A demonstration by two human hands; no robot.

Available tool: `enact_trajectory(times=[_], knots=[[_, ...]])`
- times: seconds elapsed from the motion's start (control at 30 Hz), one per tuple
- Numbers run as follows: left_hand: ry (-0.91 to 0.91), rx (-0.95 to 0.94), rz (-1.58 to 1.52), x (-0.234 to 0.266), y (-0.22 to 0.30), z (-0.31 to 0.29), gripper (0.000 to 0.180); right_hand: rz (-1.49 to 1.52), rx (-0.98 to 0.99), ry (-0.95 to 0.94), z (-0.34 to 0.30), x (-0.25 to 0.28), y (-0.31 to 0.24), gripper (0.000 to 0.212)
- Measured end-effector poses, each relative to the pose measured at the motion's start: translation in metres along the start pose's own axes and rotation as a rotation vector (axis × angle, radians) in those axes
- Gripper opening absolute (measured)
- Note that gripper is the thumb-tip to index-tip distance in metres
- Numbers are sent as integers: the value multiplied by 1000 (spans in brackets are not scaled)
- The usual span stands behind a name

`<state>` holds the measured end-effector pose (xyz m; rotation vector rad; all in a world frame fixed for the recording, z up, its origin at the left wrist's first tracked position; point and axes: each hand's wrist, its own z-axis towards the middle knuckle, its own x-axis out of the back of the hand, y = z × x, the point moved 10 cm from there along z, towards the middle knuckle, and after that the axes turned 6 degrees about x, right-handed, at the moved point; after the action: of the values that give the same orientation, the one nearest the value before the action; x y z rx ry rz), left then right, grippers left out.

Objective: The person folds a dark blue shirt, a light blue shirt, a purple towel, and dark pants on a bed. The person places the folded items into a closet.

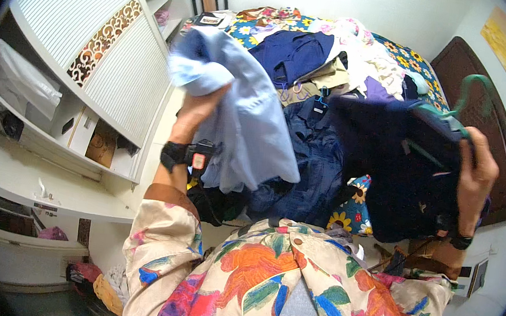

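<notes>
At ten o'clock, the left hand (204,105) is closed on a light blue shirt (251,117), its fingers partly hidden by cloth; the shirt hangs toward centre. At three o'clock, the right hand (480,162) is curled on the edge of a dark navy garment (389,167) with a green hanger (453,113). Between them lies a navy collared shirt (312,143). Toward one o'clock, piled clothes (364,58) cover part of a sunflower-print bedsheet (423,63).

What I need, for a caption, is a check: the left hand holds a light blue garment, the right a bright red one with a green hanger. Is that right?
Not quite: in the head view, the right hand holds a dark navy garment with a green hanger, not a bright red one. The rest stands.
</notes>
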<state>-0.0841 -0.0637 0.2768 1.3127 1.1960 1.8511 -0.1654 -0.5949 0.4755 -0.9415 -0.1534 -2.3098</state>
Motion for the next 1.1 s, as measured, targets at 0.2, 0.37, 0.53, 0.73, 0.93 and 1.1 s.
enact_trajectory(times=[0.2, 0.37, 0.53, 0.73, 0.93, 1.1], knots=[[-194, -107, 5, -50, 68, -73, 66, 60, 91, -87, 36, -22, -55, 20], [-6, -649, -42, -67, 184, -167, 85, 217, 254, 9, 60, -36, -96, 21], [513, -595, 280, -60, 207, -166, 90, 361, 444, -22, 72, -67, -154, 29], [549, -340, 371, 9, 134, -150, 76, 260, 497, -183, 80, -109, -164, 35], [156, 142, -272, 2, 38, -131, 40, 572, 499, -212, 79, -158, -164, 26], [180, 61, -256, 1, 30, -126, 26, 684, 515, -354, 70, -191, -162, 16]])
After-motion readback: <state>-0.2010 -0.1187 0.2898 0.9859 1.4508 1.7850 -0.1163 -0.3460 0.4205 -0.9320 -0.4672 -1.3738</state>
